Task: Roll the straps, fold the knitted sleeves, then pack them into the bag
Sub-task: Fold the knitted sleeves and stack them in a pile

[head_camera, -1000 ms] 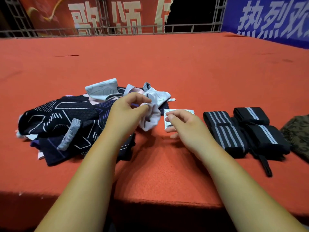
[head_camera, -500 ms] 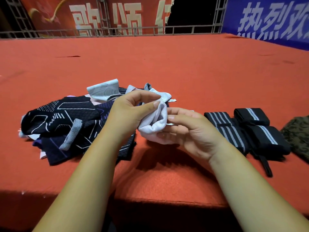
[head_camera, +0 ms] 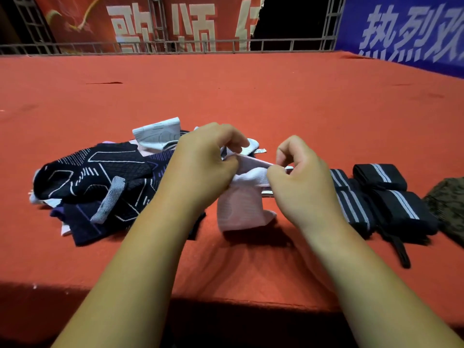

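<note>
Left hand [head_camera: 200, 167] and right hand [head_camera: 301, 182] each pinch the pink knitted sleeve [head_camera: 241, 209] by its top edge; its length hangs below both grips.

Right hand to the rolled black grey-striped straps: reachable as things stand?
Probably yes. The rolled black grey-striped straps lie just beside the right hand on the red cloth, nothing between them. But that hand pinches the pale pink knitted sleeve, so it must let go first.
</note>
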